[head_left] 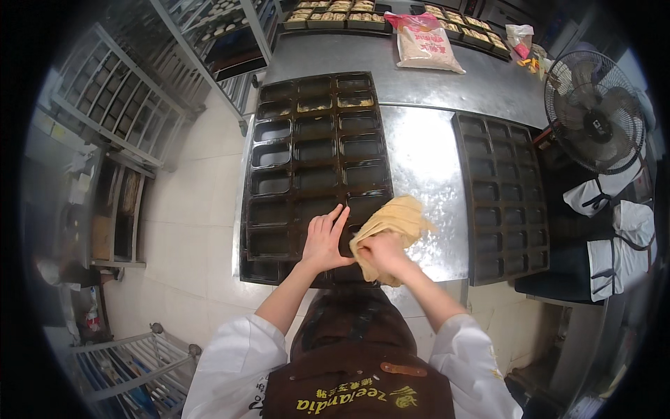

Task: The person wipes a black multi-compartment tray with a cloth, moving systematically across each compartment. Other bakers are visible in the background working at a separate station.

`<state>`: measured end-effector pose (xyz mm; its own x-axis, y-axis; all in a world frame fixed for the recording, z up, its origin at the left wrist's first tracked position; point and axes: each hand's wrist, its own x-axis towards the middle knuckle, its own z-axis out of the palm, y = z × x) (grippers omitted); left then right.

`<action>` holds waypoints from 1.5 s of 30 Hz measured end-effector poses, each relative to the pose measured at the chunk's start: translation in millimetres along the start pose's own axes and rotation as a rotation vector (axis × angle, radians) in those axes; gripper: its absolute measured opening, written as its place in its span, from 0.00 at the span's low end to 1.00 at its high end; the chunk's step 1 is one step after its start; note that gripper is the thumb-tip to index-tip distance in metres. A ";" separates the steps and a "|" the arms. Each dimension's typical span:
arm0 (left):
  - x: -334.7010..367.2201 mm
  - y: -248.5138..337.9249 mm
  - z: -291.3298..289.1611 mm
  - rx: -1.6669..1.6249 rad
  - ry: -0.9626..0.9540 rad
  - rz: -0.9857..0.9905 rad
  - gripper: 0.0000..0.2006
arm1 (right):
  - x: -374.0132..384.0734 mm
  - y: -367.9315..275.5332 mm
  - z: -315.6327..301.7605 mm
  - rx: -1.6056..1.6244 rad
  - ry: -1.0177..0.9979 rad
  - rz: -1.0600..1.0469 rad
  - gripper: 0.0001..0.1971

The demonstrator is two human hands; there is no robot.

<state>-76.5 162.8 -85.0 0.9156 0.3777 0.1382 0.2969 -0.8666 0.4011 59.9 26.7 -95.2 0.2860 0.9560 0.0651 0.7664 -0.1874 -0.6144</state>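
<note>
A dark multi-cavity baking tray [315, 150] lies in front of me on the steel table, its rectangular cups in three columns. Another dark tray shows from under its near edge. My left hand [326, 239] rests on the near part of the tray, fingers stretched out and thumb apart. My right hand [382, 251] is closed on a yellow cloth [396, 222], bunched over the tray's near right corner. The cloth covers the cups beneath it. Pale residue shows in a few of the far cups.
On the right of the steel table [429, 153] stands a similar dark tray [504, 192]. Farther back are a bag [427, 45] of pale contents and pans of filled dough [340, 15]. A fan [594, 112] stands at right, white cloths [631, 227] below it. Metal racks [122, 87] line the left.
</note>
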 end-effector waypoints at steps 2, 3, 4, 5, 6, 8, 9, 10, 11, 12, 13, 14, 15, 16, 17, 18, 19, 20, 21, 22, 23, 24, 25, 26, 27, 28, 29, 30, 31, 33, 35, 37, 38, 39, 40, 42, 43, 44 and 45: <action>1.2 -1.5 -1.9 -0.019 -0.012 0.003 0.58 | -3.7 13.4 -32.0 0.026 -0.081 0.026 0.09; -0.3 0.3 -3.6 -0.034 0.011 0.013 0.58 | -11.3 27.3 -43.9 0.048 -0.035 0.069 0.10; -3.1 -0.1 -2.6 -0.022 0.008 0.007 0.58 | -20.9 44.8 -55.1 0.068 0.004 0.115 0.11; -3.5 0.2 -2.3 -0.011 0.010 0.005 0.58 | -32.4 60.4 -64.8 0.321 0.199 0.266 0.11; -1.6 0.9 -0.5 -0.003 0.014 0.007 0.58 | -43.5 76.6 -75.2 0.571 0.396 0.418 0.11; 0.9 3.2 -1.9 0.006 0.020 0.011 0.57 | -57.3 96.3 -111.6 1.021 0.763 0.470 0.10; 0.7 4.1 -1.0 0.011 0.019 0.014 0.57 | -55.9 85.3 -125.1 1.011 0.843 0.379 0.09; -1.1 4.1 -1.0 0.022 0.018 0.009 0.57 | -52.3 72.6 -135.1 1.004 0.921 0.284 0.09; -3.5 2.5 -0.7 0.033 0.017 0.004 0.57 | -48.1 62.9 -132.9 0.886 0.881 0.256 0.09; -2.8 2.6 -0.2 0.040 0.019 0.009 0.57 | -49.1 63.4 -120.3 0.876 0.793 0.332 0.08; -2.1 3.5 0.7 0.034 0.009 0.001 0.57 | -45.7 62.1 -104.6 0.721 0.657 0.265 0.09; -1.7 4.0 1.6 0.027 0.001 -0.003 0.57 | -38.2 49.3 -84.3 0.720 0.601 0.273 0.08; -1.5 5.3 1.2 0.018 -0.007 -0.007 0.57 | -30.4 31.2 -63.8 0.718 0.545 0.283 0.08; -2.4 7.2 -0.1 0.026 -0.014 -0.009 0.57 | -25.4 17.1 -46.2 0.690 0.376 0.351 0.10; -0.7 11.1 -1.3 0.030 -0.019 -0.005 0.56 | -19.3 7.7 -23.0 0.591 0.290 0.306 0.10; -0.4 12.3 -1.4 0.039 -0.022 -0.007 0.56 | -13.5 0.7 -1.0 0.489 0.244 0.188 0.11; -3.5 10.6 1.2 0.032 -0.011 -0.007 0.55 | -8.0 -12.5 7.3 0.278 0.266 0.084 0.11; -4.0 11.2 3.0 0.027 0.025 0.001 0.53 | -5.9 -12.8 21.9 0.092 0.122 0.164 0.11; -5.6 10.7 4.0 0.031 0.031 0.010 0.53 | -8.4 -19.0 28.5 0.025 0.185 0.141 0.11; -6.6 10.4 4.7 0.035 0.037 0.019 0.52 | -9.4 -23.5 32.9 -0.042 0.248 0.117 0.11; -4.9 9.7 4.8 0.049 0.025 0.020 0.51 | -4.5 -24.2 33.7 -0.006 0.192 0.153 0.10; -5.2 9.7 6.1 0.057 0.025 0.018 0.51 | -3.9 -23.5 33.2 0.026 0.124 0.192 0.09; -3.5 8.5 6.6 0.066 0.025 0.015 0.52 | -5.6 -23.0 33.0 0.057 0.056 0.231 0.09; -5.0 9.0 8.1 0.075 0.026 0.013 0.52 | -10.7 -22.6 32.1 0.036 0.010 0.202 0.09; -4.6 11.9 4.4 0.052 0.020 0.010 0.52 | -10.3 -21.3 28.0 0.016 -0.018 0.165 0.08; -4.6 12.0 3.0 0.054 0.013 0.002 0.53 | -9.1 -20.6 25.4 -0.005 -0.046 0.129 0.08; -4.4 12.0 1.7 0.055 0.006 -0.004 0.53 | -6.7 -20.8 24.5 -0.017 -0.067 0.105 0.08; -4.9 13.1 2.2 0.051 -0.004 -0.009 0.53 | -6.5 -20.1 23.5 -0.032 -0.090 0.086 0.08; -5.5 13.5 1.1 0.067 -0.011 -0.018 0.54 | -6.1 -19.1 22.0 -0.047 -0.113 0.069 0.08; -4.0 10.2 0.7 0.074 0.009 -0.004 0.54 | -4.9 -14.3 12.8 -0.017 -0.154 0.081 0.09; -0.6 12.4 0.4 0.024 0.035 0.008 0.55 | -1.9 -3.3 -12.6 0.074 -0.184 0.144 0.10; -1.7 10.0 -1.5 0.039 0.006 0.001 0.55 | -2.1 14.8 -47.9 -0.010 -0.324 0.118 0.11; -3.0 9.9 -1.3 0.038 -0.010 -0.007 0.56 | -8.5 30.0 -63.0 -0.149 -0.246 0.063 0.11; -5.2 9.6 -0.9 0.040 -0.014 -0.020 0.56 | -16.5 45.9 -76.1 -0.291 -0.175 0.004 0.10; -5.8 10.4 -2.1 0.041 -0.011 -0.017 0.56 | -26.2 58.6 -89.8 -0.248 0.077 0.119 0.09; -6.4 12.3 -2.8 0.042 -0.006 -0.009 0.56 | -39.9 69.0 -120.3 -0.123 0.482 0.308 0.08; -5.9 13.2 -2.0 0.036 -0.002 -0.009 0.56 | -41.3 66.2 -121.5 0.275 0.477 0.407 0.07; -5.0 13.6 -1.5 0.032 0.003 -0.011 0.56 | -42.2 62.1 -119.0 0.675 0.457 0.500 0.07; -4.2 14.2 -2.6 0.034 0.000 -0.004 0.56 | -41.5 51.9 -108.0 0.675 0.399 0.461 0.07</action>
<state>-76.8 149.8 -77.6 0.9145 0.3809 0.1364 0.3095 -0.8758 0.3704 149.9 -47.0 -44.8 0.7552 0.6460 -0.1112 0.0626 -0.2399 -0.9688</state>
